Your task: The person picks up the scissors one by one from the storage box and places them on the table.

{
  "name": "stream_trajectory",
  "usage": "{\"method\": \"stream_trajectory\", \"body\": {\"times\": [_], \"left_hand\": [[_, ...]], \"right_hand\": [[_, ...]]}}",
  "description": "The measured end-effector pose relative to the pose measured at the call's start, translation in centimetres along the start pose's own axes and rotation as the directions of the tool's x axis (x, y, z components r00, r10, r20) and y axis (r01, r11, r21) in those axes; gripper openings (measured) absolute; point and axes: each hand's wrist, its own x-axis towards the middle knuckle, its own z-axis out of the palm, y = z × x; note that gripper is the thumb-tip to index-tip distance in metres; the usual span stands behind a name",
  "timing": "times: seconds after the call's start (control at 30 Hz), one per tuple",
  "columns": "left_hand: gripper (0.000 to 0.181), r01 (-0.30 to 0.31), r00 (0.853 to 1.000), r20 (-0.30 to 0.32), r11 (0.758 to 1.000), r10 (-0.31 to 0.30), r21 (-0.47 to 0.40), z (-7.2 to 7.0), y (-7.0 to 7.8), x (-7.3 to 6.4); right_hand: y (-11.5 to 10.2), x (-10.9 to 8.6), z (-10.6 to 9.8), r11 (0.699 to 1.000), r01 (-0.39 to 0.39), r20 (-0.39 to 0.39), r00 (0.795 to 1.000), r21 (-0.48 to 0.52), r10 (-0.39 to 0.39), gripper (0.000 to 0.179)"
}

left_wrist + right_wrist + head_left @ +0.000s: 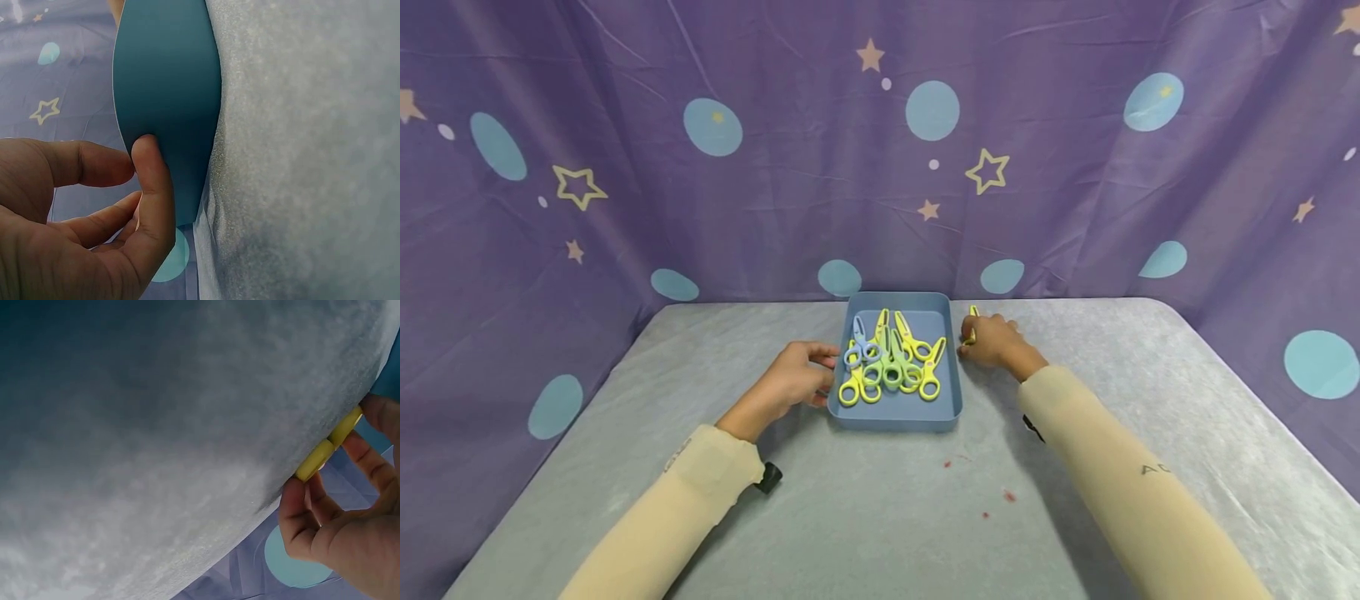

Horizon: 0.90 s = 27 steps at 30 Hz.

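Note:
A blue-grey tray (895, 410) stands on the table with several child-size scissors in it: yellow scissors (930, 386), green scissors (892, 375) and a light blue pair (860, 342), heaped mostly in the middle. My left hand (797, 375) is at the tray's left side. In the left wrist view its fingertip (147, 145) touches the outer wall near the rim. Just past the tray's right wall, my right hand (992, 340) grips another yellow pair of scissors (315, 461) by the handle loops, close over the table. Their tip points away from me.
The grey cloth-covered table (865, 517) carries a few small red marks (1009, 497) in front of the tray, toward the right. A purple curtain (820, 183) with stars and spots hangs behind the table and along both sides.

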Motion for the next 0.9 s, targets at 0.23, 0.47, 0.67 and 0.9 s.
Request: {"method": "stream_trajectory", "body": {"times": [0.23, 0.47, 0.67, 0.9], "left_hand": [[0.061, 0.001, 1.0, 0.004, 1.0, -0.001, -0.01, -0.1, 0.0, 0.0], [0.061, 0.002, 1.0, -0.002, 1.0, -0.002, 0.005, 0.0, 0.3, 0.0], [0.061, 0.004, 1.0, 0.001, 1.0, -0.004, 0.009, 0.0, 0.4, 0.1], [0.06, -0.007, 1.0, 0.006, 1.0, 0.007, 0.0, -0.1, 0.0, 0.0]], "right_hand": [[-0.1, -0.4, -0.4, 0.998, 0.054, 0.008, 0.999, -0.021, -0.054, 0.033], [-0.1, -1.2, -1.2, 0.996, 0.084, -0.07, 0.994, 0.012, -0.083, 0.046], [-0.8, -2.1, -2.2, 0.993, 0.114, -0.131, 0.985, 0.035, -0.109, 0.055], [-3.2, -3.0, -2.7, 0.991, 0.136, -0.149, 0.98, 0.017, -0.132, 0.058]]}}
